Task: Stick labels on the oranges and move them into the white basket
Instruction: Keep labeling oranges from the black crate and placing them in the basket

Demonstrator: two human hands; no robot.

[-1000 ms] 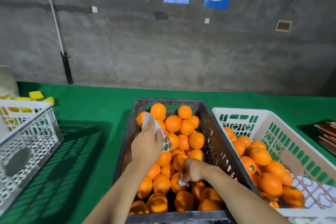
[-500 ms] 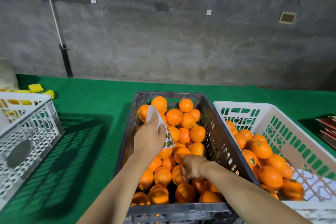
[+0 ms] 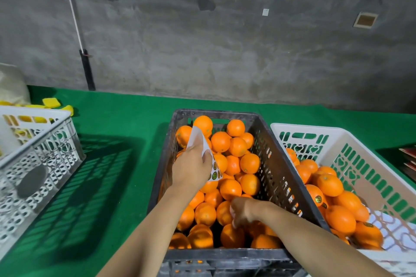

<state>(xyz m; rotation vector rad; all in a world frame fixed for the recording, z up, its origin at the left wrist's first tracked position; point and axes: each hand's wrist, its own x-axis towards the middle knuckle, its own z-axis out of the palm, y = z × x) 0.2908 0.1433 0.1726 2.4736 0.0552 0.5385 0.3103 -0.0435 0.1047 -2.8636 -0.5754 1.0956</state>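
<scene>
A dark plastic crate (image 3: 213, 113) in front of me is heaped with unlabelled oranges (image 3: 249, 163). Over its left side my left hand (image 3: 191, 168) grips a white label sheet (image 3: 198, 139), with round green-and-gold stickers showing at the sheet's lower end. My right hand (image 3: 243, 211) is low in the near part of the crate, its fingers curled down onto an orange (image 3: 224, 212); the fingertips are mostly hidden. To the right stands the white basket (image 3: 315, 129) with several oranges (image 3: 331, 184), some of them carrying round labels.
A second white perforated crate (image 3: 33, 155) stands at the left on the green table cover (image 3: 126, 132). Yellow sponges (image 3: 51, 102) lie behind it. A stack of reddish flat items (image 3: 409, 155) sits at the far right edge. A grey concrete wall closes the back.
The view has tipped slightly downward. My right hand stays among the near oranges, shifted a little. My left hand still holds the label sheet in the same spot.
</scene>
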